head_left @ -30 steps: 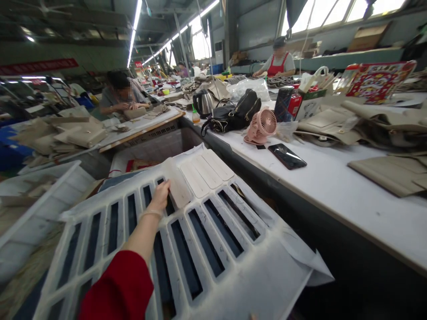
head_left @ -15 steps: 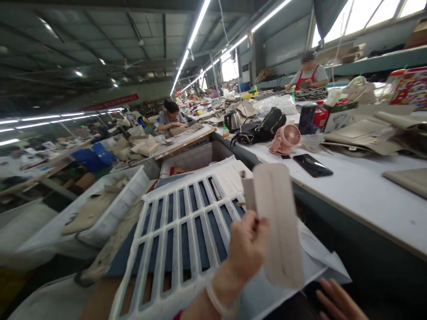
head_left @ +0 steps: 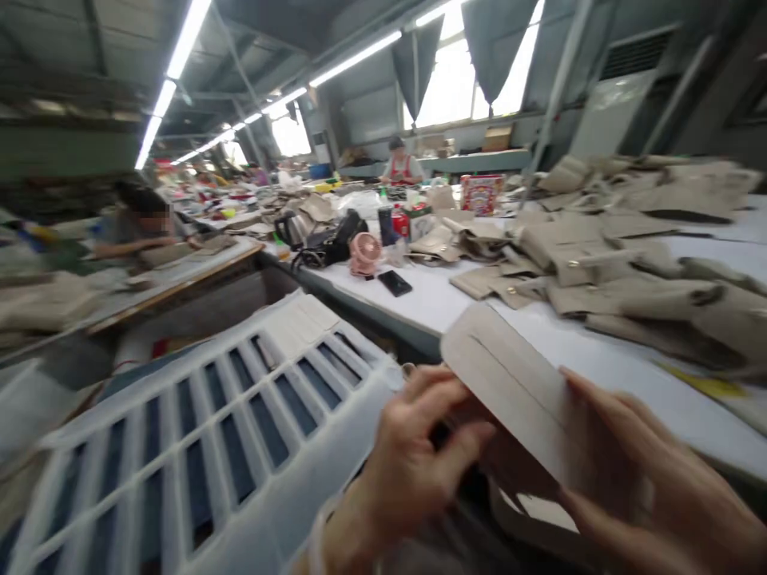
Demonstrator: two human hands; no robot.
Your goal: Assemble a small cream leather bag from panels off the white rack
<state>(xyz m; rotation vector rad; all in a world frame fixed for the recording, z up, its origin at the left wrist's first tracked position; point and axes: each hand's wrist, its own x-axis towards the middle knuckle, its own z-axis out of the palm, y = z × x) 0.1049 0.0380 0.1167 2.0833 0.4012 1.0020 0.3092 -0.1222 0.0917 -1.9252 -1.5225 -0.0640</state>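
Note:
A flat beige panel (head_left: 509,371) with rounded corners and a line along its middle is held tilted in front of me. My left hand (head_left: 413,447), with a pale band at the wrist, grips its left edge, fingers bent and thumb below. On the other side my right hand (head_left: 659,471) clasps the panel, fingers along the far edge and thumb near the lower one. Beneath it more of the beige piece shows, partly hidden by both hands. Left of my left hand lies a white slotted plastic rack (head_left: 173,435) with dark blue material visible through its slots.
A white table (head_left: 431,299) runs along the right with a pink fan (head_left: 364,254), a phone (head_left: 395,283), a black bag (head_left: 341,239) and a kettle (head_left: 292,229). Beige bag pieces (head_left: 605,255) are heaped there. Co-workers sit at the left (head_left: 135,220) and far back (head_left: 403,164).
My view has swung right. The panel has moved right and tilted over. My right hand, empty before, has come up and taken hold of it; my left hand still grips it.

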